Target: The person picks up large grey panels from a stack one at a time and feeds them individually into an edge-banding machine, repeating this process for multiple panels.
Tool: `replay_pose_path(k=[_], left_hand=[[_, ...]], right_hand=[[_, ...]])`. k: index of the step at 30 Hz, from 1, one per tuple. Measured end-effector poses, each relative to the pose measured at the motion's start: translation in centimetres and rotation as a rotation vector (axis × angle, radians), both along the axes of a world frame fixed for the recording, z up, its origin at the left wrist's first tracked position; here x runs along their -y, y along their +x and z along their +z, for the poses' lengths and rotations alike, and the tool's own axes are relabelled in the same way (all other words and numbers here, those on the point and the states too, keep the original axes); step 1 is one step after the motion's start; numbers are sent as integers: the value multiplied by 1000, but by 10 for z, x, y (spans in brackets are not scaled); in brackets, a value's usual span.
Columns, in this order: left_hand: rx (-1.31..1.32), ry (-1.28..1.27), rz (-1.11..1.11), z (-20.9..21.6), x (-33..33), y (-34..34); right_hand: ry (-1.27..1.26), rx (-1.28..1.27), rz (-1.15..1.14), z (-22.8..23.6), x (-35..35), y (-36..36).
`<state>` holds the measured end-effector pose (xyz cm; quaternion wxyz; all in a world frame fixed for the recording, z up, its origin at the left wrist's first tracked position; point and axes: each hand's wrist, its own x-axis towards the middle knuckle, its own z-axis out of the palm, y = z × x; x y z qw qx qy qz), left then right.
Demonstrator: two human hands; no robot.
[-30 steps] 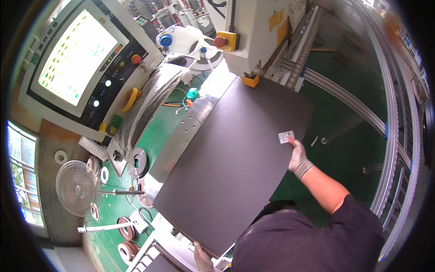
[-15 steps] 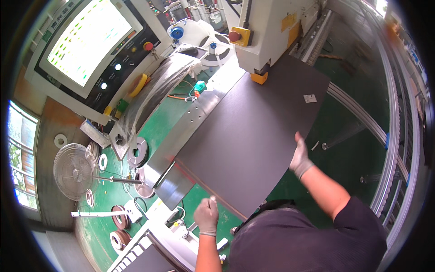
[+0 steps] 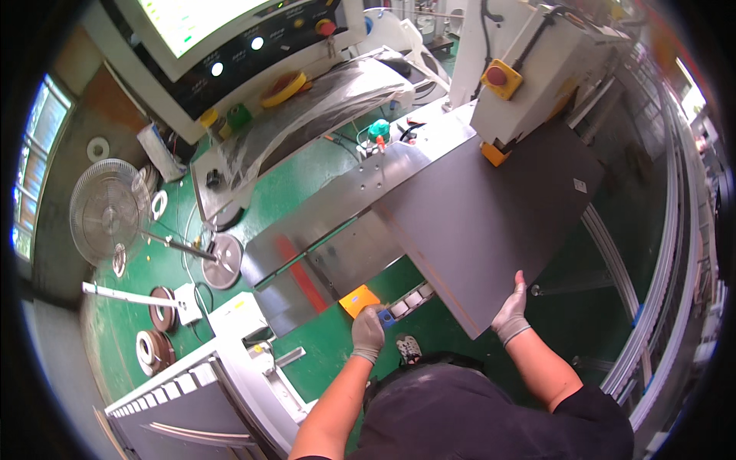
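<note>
A large dark grey panel [image 3: 475, 222] lies across the metal table of a machine, its far part under the machine's head. My right hand [image 3: 510, 316], in a pale glove, grips the panel's near right edge; the thumb points up along it and the other fingers are mostly hidden. My left hand [image 3: 368, 334], also gloved, is closed beside an orange-yellow block [image 3: 358, 300] and a small blue part [image 3: 386, 317], apart from the panel. Whether it touches either, or what is inside its fingers, I cannot make out.
The slotted metal plate [image 3: 356, 249] with a red strip [image 3: 300, 276] extends left of the panel. A lit control console [image 3: 253, 54] stands behind. Metal rails [image 3: 613, 245] run on the right. A fan [image 3: 111, 211] and tape rolls [image 3: 156, 351] are at left.
The panel has slid away to the right along the table, uncovering more of the slotted plate. My left hand has gone from near the panel's corner to beside the orange-yellow block. The view has shifted.
</note>
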<state>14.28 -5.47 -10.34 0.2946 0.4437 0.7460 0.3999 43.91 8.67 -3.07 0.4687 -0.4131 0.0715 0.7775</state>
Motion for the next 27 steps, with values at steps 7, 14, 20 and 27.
replay_pose_path(k=[7,14,20,27], left_hand=[[46,-35,-33,14,-8,-1],[-50,-172,-202,-8,94,-61],[63,-269,360,-6,281,-69],[-196,-160,1037,60,439,-55]], right_hand=[[199,165,-59,-15,-61,56],[217,365,-98,-48,-17,-2],[703,121,1098,-10,158,-174],[1239,370,2014,10,211,-243]])
